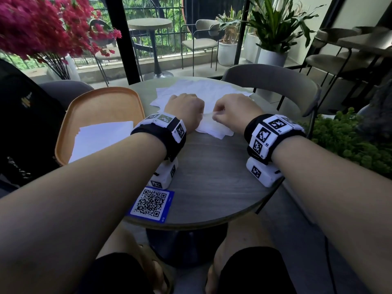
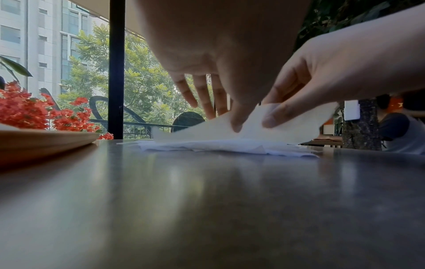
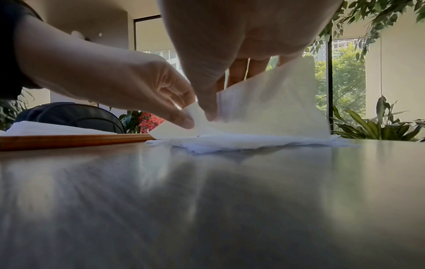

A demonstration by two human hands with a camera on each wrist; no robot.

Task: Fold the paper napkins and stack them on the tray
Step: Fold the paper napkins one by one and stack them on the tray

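Bare table (image 1: 212, 177) lay open toward the person; the tray (image 1: 101, 102) bounded the left, loose napkins (image 1: 203, 90) apparently filled the far side.

Thin crinkled paper napkin (image 1: 214, 129); glossy, perhaps wood-grain table (image 1: 212, 177); matt tray (image 1: 101, 107).

Our two hands (image 2: 253, 87) pinching a raised napkin (image 2: 287, 125) above the pile (image 2: 218, 146) on our surface (image 2: 207, 200).

Black wristbands (image 1: 161, 136) bearing white marker-printed blocks; black shorts (image 1: 250, 270); bare forearms.
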